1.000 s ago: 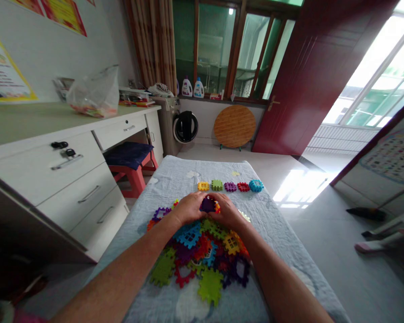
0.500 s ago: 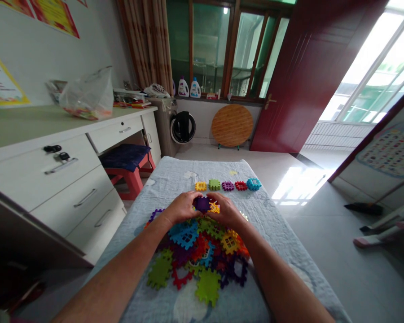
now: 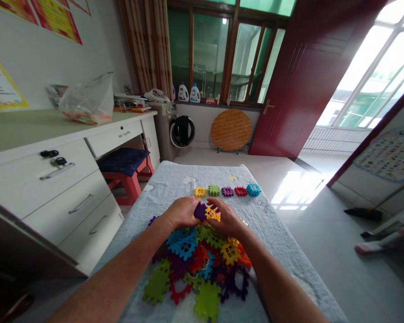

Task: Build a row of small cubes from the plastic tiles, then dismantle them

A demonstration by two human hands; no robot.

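At the grip: one dark purple piece (image 3: 199,211), pinched by my left hand (image 3: 187,211); one yellow lattice piece (image 3: 212,214), against its right side. My right hand (image 3: 226,217): fingers partly spread around the yellow piece; whether they pinch it, I cannot tell. Changed since half a second ago: right fingers further apart, more lattice exposed; I judge the left now carries most of the hold while the pair is adjusted.

Below the grip, bodyward: one mixed pile (image 3: 198,259), too overlapped for me to count.

Beyond the grip, on the cloth (image 3: 175,177): five blocks in one row, one each yellow (image 3: 199,192), green (image 3: 213,190), purple (image 3: 227,192), red (image 3: 240,191), blue (image 3: 253,189).

Farthest: one round board (image 3: 231,130); two white bottles (image 3: 195,93).
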